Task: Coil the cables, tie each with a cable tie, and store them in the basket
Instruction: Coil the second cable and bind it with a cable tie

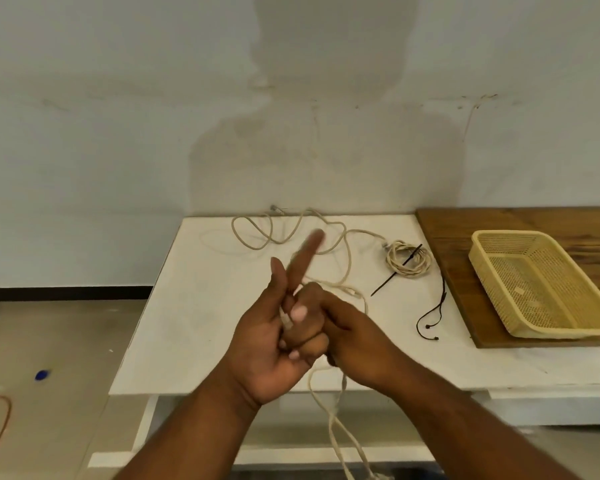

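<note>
Two hands meet above the near edge of the white table. The left hand is turned palm up, its index finger and thumb pointing away and its other fingers curled in. They pinch the plug end of the beige cable against the palm. The right hand lies back up against the left, its fingers folded round the same cable. Blur makes the exact grip hard to read, but it seems to clasp the strands that drop from under it. Those strands hang past the near table edge and out of view at the bottom. The rest of the beige cable runs from the hands to the far side of the table, where it lies in loose loops.

To the right of the loops sits a coiled bundle of similar cable, with a black cable tie slanting through it. A thin black cord trails on the table nearer than the bundle. Further right, the yellow basket rests on a wooden board. On the floor to the left lie a small blue object and a red wire.
</note>
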